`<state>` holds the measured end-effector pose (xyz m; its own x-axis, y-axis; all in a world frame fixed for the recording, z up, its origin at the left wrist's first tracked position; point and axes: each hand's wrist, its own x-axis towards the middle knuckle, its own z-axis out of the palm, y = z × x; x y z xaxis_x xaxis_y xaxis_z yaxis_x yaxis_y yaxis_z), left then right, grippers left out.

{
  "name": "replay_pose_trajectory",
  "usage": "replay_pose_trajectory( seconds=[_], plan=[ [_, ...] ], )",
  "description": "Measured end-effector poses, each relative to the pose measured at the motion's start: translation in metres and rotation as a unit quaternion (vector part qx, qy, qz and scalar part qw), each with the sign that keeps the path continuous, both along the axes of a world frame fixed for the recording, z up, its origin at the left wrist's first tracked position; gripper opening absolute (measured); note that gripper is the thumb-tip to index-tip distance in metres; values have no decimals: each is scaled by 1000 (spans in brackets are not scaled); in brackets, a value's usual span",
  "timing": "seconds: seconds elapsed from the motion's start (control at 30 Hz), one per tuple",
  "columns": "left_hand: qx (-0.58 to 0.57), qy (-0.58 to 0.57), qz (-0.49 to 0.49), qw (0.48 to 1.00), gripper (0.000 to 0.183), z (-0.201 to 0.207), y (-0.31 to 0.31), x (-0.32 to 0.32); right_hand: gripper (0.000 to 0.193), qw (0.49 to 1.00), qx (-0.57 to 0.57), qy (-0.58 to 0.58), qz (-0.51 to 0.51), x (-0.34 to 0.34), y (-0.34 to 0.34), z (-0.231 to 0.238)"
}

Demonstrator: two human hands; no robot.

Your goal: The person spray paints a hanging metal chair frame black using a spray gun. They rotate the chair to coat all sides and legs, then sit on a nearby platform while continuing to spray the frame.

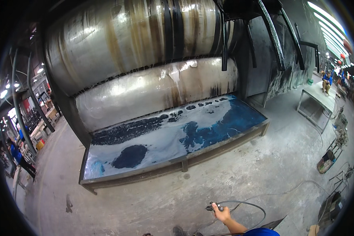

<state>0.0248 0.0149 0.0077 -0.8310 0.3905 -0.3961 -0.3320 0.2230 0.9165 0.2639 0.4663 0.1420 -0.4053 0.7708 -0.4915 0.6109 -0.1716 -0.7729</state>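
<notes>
Low in the view, my right hand (223,214) is wrapped round a small spray gun (211,208). A thin dark hose (255,205) loops from the gun to the right. My left hand is out of the view. At the upper right hangs a black piece of furniture with several legs (272,35), apart from my hand; its top is cut off by the picture's rim, and what holds it up is hidden.
Ahead stands a big metal booth with a wet, stained curved back wall (137,86). Below it lies a trough (177,160) of blue water and pale foam. A white table (318,100) with a person (327,82) is at the right; racks and cans (326,161) lie nearby.
</notes>
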Motion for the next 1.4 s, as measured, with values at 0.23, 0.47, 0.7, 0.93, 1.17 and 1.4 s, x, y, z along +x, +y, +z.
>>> replay_pose_trajectory(
  seconds=[0.23,0.47,0.7,0.93,1.17,1.4],
  plan=[
    [-61,-14,-35,997,34,23,53,-26,67,998,0,36,-57,25,-2,10],
    [-83,-20,-72,994,32,30,86,-41,72,996,29,7,-84,34,3,21],
    [-93,-14,-86,992,31,28,82,-45,73,999,24,-4,-47,11,-6,32],
    [-144,-37,-37,988,31,26,6,-16,66,998,23,51,1,-17,-19,35],
    [-257,-157,14,954,31,-8,-145,124,51,994,51,77,57,-30,-31,28],
    [-385,-283,-7,879,41,-60,-136,176,67,980,149,18,132,-45,-64,90]
  ],
)
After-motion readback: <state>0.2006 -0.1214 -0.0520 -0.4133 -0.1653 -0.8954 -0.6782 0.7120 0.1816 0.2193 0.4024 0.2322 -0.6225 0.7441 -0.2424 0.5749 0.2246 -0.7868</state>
